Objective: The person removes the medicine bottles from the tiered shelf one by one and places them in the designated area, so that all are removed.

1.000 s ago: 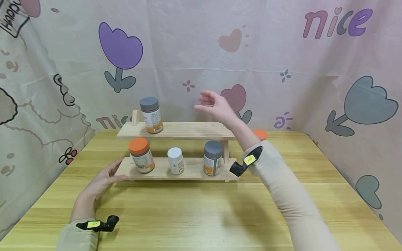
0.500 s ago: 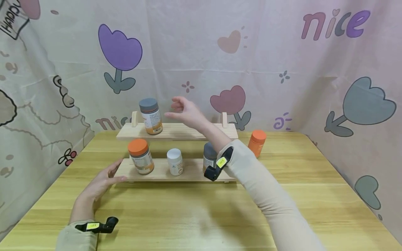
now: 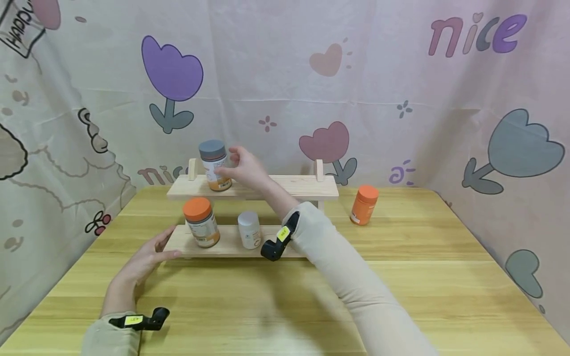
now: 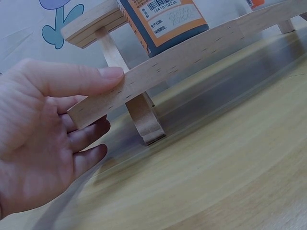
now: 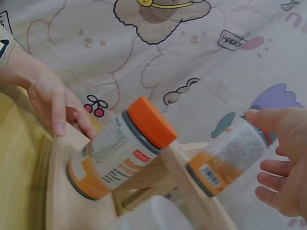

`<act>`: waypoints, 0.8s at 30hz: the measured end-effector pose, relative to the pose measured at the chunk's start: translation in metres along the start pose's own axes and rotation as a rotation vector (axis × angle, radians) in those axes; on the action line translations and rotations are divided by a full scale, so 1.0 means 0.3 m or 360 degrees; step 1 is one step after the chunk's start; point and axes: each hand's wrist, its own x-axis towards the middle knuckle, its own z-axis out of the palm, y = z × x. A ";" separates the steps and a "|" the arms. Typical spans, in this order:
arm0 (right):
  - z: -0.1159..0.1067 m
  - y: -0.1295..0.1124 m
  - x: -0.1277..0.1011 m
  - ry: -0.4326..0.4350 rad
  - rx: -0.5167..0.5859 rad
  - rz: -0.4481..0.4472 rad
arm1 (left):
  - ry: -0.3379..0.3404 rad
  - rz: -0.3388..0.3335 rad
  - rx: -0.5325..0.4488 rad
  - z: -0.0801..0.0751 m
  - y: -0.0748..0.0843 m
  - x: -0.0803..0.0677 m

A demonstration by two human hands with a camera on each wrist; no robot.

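A grey-lidded jar (image 3: 213,165) (image 5: 225,158) stands at the left of the wooden rack's upper tier (image 3: 294,187). My right hand (image 3: 228,160) reaches around it. The thumb (image 5: 256,116) touches the jar near its lid, while the fingers (image 5: 273,191) stay spread, apart from it. My left hand (image 3: 158,247) rests at the left end of the lower tier (image 3: 227,245), its thumb (image 4: 96,79) lying on the board's edge and the fingers relaxed below. An orange-lidded jar (image 3: 200,222) (image 5: 120,148) and a small white bottle (image 3: 249,230) stand on that lower tier.
An orange bottle (image 3: 364,204) stands on the wooden table (image 3: 401,277) to the right of the rack. Printed cloth walls close in the back and both sides. My right sleeve (image 3: 338,277) crosses the right part of the lower tier and hides it.
My right hand has swept left from above the rack's right side to the grey-lidded jar on the upper tier. Its arm now covers the lower tier's grey-lidded jar. The left hand has stayed put.
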 end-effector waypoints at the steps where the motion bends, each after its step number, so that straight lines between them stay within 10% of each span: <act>1: 0.011 0.002 0.003 0.0005 -0.0003 0.0006 | 0.0000 0.0000 -0.0004 0.000 0.000 0.000; 24: 0.120 0.054 0.037 0.0144 0.0192 0.0158 | 0.0004 -0.0002 0.0024 -0.002 0.002 -0.003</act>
